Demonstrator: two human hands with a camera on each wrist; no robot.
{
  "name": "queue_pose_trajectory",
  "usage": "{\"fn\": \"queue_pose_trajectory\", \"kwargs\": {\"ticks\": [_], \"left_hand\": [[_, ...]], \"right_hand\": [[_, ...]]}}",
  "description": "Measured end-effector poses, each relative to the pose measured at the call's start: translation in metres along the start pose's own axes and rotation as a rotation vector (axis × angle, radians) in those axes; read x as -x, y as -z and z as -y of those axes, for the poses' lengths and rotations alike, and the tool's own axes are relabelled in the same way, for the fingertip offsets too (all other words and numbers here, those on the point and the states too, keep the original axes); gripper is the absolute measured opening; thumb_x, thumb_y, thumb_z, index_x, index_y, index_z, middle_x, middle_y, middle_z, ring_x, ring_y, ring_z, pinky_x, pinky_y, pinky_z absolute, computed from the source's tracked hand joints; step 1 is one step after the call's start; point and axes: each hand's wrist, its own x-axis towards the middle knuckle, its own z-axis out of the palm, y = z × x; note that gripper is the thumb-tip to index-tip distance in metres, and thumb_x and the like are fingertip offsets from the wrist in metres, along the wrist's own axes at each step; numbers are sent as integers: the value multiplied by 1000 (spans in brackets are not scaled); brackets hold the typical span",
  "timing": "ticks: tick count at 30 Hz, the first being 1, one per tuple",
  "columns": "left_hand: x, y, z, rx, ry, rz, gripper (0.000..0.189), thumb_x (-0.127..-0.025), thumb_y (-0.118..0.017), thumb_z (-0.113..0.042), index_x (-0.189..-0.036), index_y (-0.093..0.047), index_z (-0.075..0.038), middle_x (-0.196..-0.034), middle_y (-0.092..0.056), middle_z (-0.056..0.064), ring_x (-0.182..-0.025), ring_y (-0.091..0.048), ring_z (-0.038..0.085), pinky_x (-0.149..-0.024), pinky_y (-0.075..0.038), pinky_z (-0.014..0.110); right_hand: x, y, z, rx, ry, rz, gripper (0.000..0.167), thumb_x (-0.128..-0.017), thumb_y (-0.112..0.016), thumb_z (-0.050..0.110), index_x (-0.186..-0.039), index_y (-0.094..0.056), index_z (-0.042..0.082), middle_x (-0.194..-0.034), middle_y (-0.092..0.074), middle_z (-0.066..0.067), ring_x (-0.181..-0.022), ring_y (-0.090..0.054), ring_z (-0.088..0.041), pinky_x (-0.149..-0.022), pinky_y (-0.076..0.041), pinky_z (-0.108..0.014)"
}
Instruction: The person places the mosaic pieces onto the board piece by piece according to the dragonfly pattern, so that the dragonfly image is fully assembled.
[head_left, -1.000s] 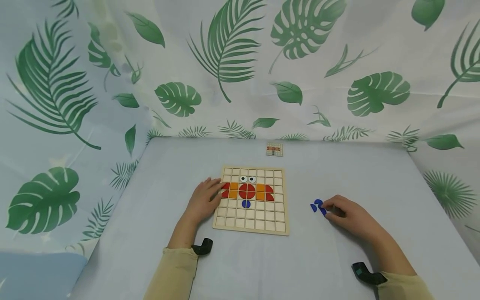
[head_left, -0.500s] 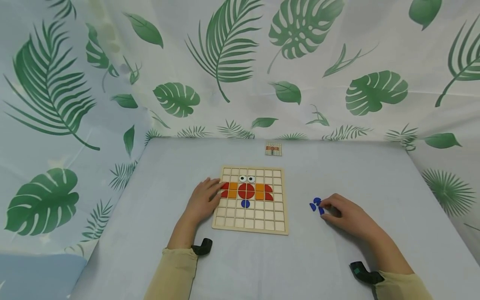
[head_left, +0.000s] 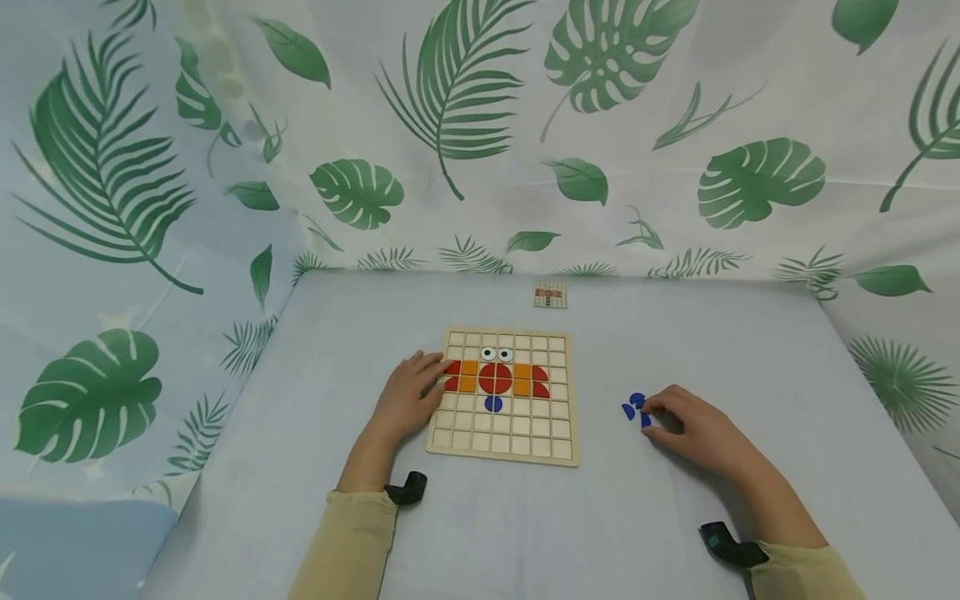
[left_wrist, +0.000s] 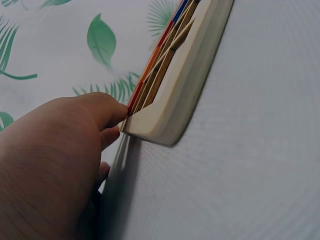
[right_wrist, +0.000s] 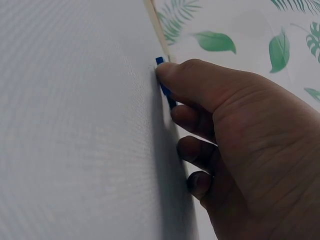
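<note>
A wooden grid board (head_left: 517, 447) lies on the table, bearing a red circle (head_left: 495, 379), orange blocks (head_left: 522, 379), two eye discs (head_left: 497, 354) and a small blue circle (head_left: 493, 404). My left hand (head_left: 408, 400) rests at its left edge, fingertips touching the rim beside the red pieces (left_wrist: 134, 100). To the right of the board, my right hand (head_left: 693, 425) has thumb and forefinger about a blue piece (head_left: 645, 421) on the table, seemingly pinching it; the fingers partly hide it. Other loose blue pieces (head_left: 628, 411) lie against it, rounded on one side.
A small card (head_left: 551, 295) with a printed grid pattern lies behind the board. White cloth with green leaves (head_left: 576, 181) hangs at the back and sides of the pale table (head_left: 600, 517). Each wrist wears a black camera mount (head_left: 407, 489).
The right fingertips have shifted slightly at the blue pieces, and the pieces lie a little differently. My left hand stays at the board's edge.
</note>
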Motion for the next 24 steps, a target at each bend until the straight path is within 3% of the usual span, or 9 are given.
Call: {"fn": "queue_pose_trajectory", "kwargs": {"ticks": [11, 16, 24], "left_hand": [[-1, -2, 2, 5, -6, -17, 46, -102, -50, -31, -147, -49, -24, -156, -43, 0, -151, -25, 30, -126, -16, 49], [-2, -1, 2, 4, -18, -23, 45, -102, -49, -31, -147, -50, -23, -155, -44, 1, -151, -26, 31, -126, -17, 50], [-1, -1, 2, 4, -11, -28, 45, -101, -51, -31, -146, -51, -23, -155, -44, 0, -151, -27, 30, -126, -18, 50]], "right_hand": [[-5, 7, 8, -26, -4, -3, 20, -87, -77, 25, -104, -67, 21, -100, -60, 9, -88, -52, -5, -76, -51, -30], [-15, 11, 27, -62, 47, -12, 21, -84, -78, 18, -102, -67, 18, -94, -59, 7, -78, -47, -4, -63, -45, -22], [-41, 13, 59, -69, 41, 30, 22, -86, -76, 23, -105, -67, 19, -94, -59, 3, -79, -49, -10, -64, -45, -23]]}}
